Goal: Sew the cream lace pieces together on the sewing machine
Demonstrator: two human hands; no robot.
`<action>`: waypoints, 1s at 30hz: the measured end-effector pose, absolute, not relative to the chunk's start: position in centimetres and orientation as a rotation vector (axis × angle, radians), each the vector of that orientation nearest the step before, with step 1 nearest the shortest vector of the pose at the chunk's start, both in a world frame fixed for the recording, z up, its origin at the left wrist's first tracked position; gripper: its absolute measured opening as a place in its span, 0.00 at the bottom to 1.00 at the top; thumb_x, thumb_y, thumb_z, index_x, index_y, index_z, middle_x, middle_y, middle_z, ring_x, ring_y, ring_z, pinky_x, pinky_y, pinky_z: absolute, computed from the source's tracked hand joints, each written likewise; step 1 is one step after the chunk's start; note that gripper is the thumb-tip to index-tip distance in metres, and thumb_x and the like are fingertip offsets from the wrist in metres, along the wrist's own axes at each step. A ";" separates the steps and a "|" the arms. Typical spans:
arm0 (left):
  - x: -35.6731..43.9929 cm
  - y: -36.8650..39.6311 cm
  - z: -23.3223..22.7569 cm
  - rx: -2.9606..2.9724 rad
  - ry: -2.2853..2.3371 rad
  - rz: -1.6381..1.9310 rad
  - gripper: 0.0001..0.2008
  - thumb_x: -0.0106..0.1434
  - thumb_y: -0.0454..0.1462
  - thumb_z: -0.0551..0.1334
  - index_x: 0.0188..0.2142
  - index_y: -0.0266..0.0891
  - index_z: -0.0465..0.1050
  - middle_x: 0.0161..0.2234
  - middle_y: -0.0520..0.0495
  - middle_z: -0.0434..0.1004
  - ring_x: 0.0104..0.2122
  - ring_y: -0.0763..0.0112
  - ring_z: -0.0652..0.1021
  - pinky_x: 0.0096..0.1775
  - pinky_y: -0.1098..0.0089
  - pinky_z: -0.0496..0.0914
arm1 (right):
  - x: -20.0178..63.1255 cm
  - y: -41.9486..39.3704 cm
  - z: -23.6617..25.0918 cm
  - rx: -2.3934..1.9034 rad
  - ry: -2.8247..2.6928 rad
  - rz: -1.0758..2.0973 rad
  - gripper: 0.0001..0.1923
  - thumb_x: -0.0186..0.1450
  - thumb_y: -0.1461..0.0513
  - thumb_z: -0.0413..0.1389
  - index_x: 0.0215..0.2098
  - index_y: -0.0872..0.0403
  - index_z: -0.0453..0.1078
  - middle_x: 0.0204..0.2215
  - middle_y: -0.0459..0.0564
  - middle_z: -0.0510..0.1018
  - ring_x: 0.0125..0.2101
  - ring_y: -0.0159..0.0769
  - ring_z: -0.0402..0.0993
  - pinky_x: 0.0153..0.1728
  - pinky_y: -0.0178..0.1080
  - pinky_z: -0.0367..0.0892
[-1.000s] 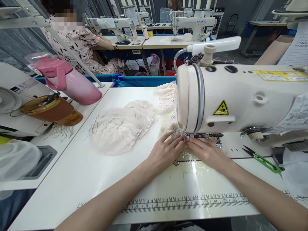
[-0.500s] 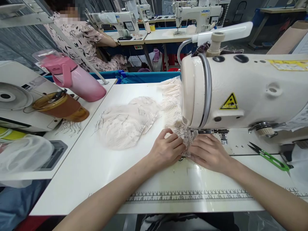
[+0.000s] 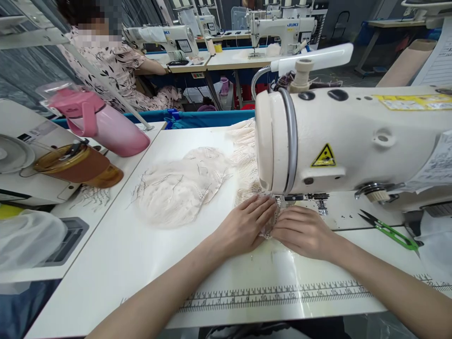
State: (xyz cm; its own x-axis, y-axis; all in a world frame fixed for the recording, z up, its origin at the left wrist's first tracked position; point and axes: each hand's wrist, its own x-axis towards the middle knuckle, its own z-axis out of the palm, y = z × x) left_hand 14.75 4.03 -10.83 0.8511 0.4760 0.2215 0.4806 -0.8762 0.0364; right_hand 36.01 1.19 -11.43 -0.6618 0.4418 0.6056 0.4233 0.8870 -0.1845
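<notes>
Pale cream lace fabric [image 3: 246,162] runs along the left side of the sewing machine [image 3: 348,132] and down under its needle area. My left hand [image 3: 242,226] lies flat on the near end of this lace, fingers stretched toward the machine. Just right of it, my right hand [image 3: 305,233] has its fingers bent together on the lace's edge, in front of the presser foot; the fingertips are partly hidden. Other cream lace pieces [image 3: 173,193] with loose dark threads rest on the table to the left.
Green-handled thread snips [image 3: 391,233] lie at the right. A printed ruler [image 3: 275,296] runs along the table's front. At left stand a pink bottle [image 3: 113,127], a brown cup [image 3: 77,165] and a plastic bag [image 3: 31,240]. Beyond, a person [image 3: 106,70] sits near other sewing machines.
My left hand has gone from bent, pinching fingers to lying flat on the lace. The right hand stays at the lace's edge. The whole view has shifted slightly.
</notes>
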 end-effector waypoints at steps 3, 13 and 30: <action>14.4 4.5 -10.6 -3.030 -0.785 -0.308 0.25 0.64 0.37 0.52 0.59 0.30 0.61 0.58 0.39 0.66 0.61 0.59 0.63 0.62 0.56 0.56 | 35.5 1.3 -11.4 -0.611 -2.335 0.049 0.06 0.63 0.70 0.56 0.35 0.55 0.71 0.31 0.43 0.80 0.36 0.32 0.75 0.39 0.38 0.71; 14.3 5.2 -9.8 -3.037 -0.773 -0.337 0.25 0.59 0.33 0.54 0.57 0.31 0.64 0.56 0.41 0.69 0.59 0.61 0.66 0.63 0.54 0.52 | 34.8 1.5 -11.3 -0.597 -2.302 0.024 0.05 0.63 0.70 0.55 0.33 0.56 0.71 0.28 0.44 0.80 0.32 0.31 0.75 0.33 0.36 0.72; 15.3 4.0 -10.8 -2.900 -0.871 -0.377 0.25 0.62 0.40 0.54 0.56 0.29 0.66 0.55 0.37 0.70 0.58 0.54 0.67 0.62 0.52 0.53 | 36.6 1.4 -12.3 -0.807 -2.379 0.053 0.07 0.65 0.69 0.51 0.35 0.54 0.70 0.29 0.46 0.76 0.35 0.32 0.71 0.38 0.37 0.68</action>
